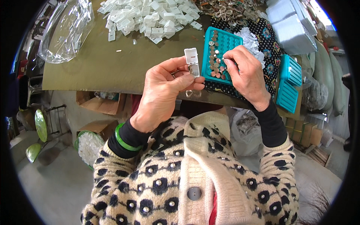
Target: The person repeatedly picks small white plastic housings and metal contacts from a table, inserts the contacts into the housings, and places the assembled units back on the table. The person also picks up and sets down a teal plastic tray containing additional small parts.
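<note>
The left hand (163, 80) was clamped on an open white case (191, 56), just left of the teal tray (206, 48) and near the table's front edge, with a broad stretch of olive tabletop (93, 71) spreading leftward. Over the tray's right side, the right hand (245, 71) pinched a white piece (224, 58) too small to identify.

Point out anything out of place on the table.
A small pale sliver lies on the table, apart from the heap of white plastic pieces; it looks stray, since most items are grouped.
</note>
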